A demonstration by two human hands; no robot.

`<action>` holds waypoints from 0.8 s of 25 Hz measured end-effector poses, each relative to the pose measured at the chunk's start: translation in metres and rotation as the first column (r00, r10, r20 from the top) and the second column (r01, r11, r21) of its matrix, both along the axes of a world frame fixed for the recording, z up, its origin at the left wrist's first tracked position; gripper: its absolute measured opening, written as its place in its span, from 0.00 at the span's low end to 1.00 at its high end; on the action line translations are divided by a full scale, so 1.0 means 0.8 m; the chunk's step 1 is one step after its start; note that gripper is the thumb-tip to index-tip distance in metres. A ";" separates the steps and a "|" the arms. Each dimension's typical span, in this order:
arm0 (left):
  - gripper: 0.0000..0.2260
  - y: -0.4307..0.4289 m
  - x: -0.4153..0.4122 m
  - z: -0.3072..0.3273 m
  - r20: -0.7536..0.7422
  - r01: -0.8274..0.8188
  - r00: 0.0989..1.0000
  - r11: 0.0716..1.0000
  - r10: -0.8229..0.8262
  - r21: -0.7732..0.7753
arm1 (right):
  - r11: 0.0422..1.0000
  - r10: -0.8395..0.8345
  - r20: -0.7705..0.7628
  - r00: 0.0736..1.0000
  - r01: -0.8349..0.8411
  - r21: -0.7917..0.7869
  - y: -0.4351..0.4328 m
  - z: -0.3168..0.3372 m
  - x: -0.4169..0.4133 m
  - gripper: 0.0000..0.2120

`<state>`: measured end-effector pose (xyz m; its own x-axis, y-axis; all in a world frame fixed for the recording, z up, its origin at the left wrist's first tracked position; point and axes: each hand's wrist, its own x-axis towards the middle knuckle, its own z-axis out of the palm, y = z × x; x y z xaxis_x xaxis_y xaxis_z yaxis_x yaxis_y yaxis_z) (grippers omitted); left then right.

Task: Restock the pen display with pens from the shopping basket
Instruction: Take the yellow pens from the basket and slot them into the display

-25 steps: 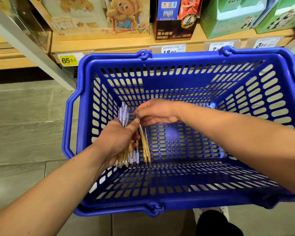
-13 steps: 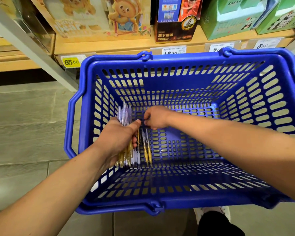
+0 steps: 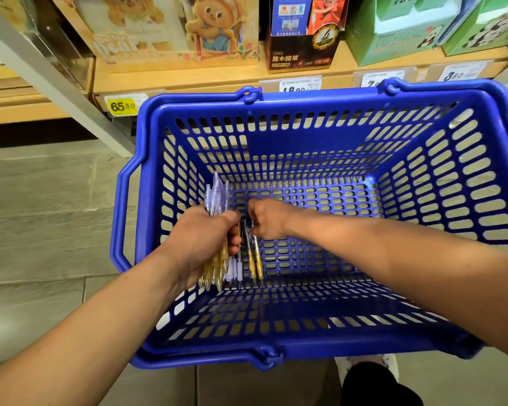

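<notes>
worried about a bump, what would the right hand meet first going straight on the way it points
Likely the left hand, gripping the pen bundle; the right hand, pinching loose pens, points at its thumb, though depth is unclear.

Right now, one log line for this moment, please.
left hand: grips pen bundle | right hand: pinches loose pens on basket floor | phase: collecting pens

Blue slotted basket (image 3: 320,118) — gold-and-clear pens (image 3: 216,259).
</notes>
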<state>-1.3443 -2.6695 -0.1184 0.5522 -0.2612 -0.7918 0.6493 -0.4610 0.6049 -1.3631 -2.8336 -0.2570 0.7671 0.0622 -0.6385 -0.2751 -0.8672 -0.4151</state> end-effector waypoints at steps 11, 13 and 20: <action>0.13 0.001 0.006 -0.008 0.057 0.050 0.997 0.991 -0.057 0.121 | 0.555 -0.346 -0.381 0.857 0.514 0.654 -0.052 0.059 0.029 0.06; 0.14 0.001 0.005 -0.008 0.053 0.070 0.996 0.989 -0.078 0.132 | 0.415 -0.285 -0.493 0.822 0.570 0.709 -0.050 0.071 0.037 0.05; 0.09 0.000 0.001 0.001 -0.025 -0.029 0.999 0.999 0.029 -0.020 | 0.173 -0.276 -0.583 0.764 0.636 0.752 -0.026 0.087 0.049 0.09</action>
<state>-1.3432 -2.6698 -0.1180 0.5400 -0.2613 -0.8001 0.6772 -0.4295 0.5974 -1.3241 -2.8546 -0.1877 0.6940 0.4024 -0.5971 -0.7176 0.3188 -0.6192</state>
